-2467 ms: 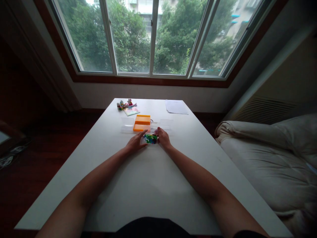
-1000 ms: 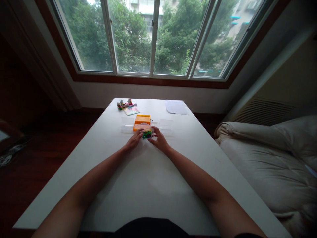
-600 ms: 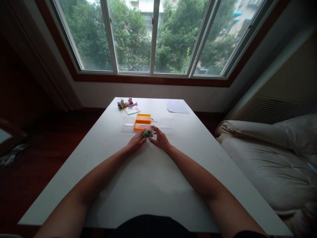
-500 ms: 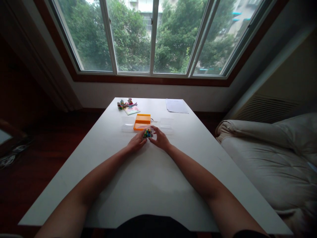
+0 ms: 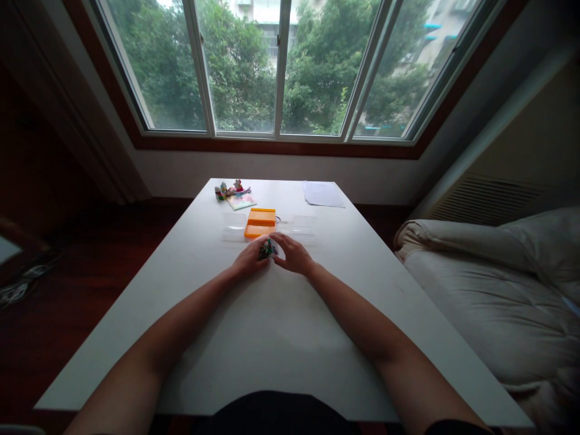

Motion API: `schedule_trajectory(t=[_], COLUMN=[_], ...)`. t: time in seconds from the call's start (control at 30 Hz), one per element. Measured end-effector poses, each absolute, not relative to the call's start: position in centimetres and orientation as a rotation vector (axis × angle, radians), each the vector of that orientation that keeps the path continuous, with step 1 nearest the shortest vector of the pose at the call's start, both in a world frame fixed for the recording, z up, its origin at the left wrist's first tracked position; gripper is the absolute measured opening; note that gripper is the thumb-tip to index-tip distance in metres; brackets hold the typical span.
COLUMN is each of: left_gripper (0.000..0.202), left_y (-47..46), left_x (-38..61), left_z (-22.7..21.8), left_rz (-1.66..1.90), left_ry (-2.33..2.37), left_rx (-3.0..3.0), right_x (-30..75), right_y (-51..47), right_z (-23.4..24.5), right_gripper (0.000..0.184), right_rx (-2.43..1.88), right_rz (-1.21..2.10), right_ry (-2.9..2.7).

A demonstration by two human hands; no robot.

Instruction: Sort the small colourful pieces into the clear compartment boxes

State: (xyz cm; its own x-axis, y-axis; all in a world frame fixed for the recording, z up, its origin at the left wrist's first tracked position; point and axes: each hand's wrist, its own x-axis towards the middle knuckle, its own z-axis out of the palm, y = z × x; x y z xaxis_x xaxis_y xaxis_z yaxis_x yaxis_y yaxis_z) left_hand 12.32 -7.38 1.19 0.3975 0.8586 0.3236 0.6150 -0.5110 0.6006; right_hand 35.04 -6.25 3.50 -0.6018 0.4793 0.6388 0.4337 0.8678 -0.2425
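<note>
Between my two hands is a small bundle of colourful pieces (image 5: pixel 267 248), green, dark and white, that look like toy building bricks. It seems to sit in a transparent case, though its edges are hard to make out. My left hand (image 5: pixel 251 257) is closed round its left side. On the other side my right hand (image 5: pixel 294 254) curves its fingers and thumb about it, fingertips at its right edge. Just beyond my fingers lies an open orange box (image 5: pixel 261 222), with its near edge close to the hands.
Transparent plastic trays (image 5: pixel 234 226) flank the orange box, left and right (image 5: pixel 304 227). Several small colourful toy figures (image 5: pixel 221 191) stand by a flat printed card (image 5: pixel 242 201) at the far left. White paper sheets (image 5: pixel 323 194) lie at the table's (image 5: pixel 272 338) far right.
My hands have turned the small case of colourful pieces, so less of its face shows. My right fingers have moved down and left over it. Other things stay put.
</note>
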Motion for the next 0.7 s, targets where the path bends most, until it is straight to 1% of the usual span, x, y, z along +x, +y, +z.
schedule_trajectory(t=[0.17,0.43,0.7], left_gripper=[0.081,0.076,0.072], left_y=[-7.23,-7.00,-7.05], left_x=[12.23,12.13,12.06], left_z=[0.96,0.57,0.52], left_rz=[0.904,0.898,0.942], left_ry=[1.271,1.289,1.206], left_rx=[2.224,2.203,2.272], right_x=[35.09,35.01,35.19], right_y=[-6.52,-6.47,-6.65], right_z=[3.79,3.65,3.91], right_gripper=[0.077,0.077,0.075], right_rx=[-0.653,-0.659,-0.624], right_rz=[0.081,0.082,0.132], right_ry=[-2.326,-2.347,-2.329])
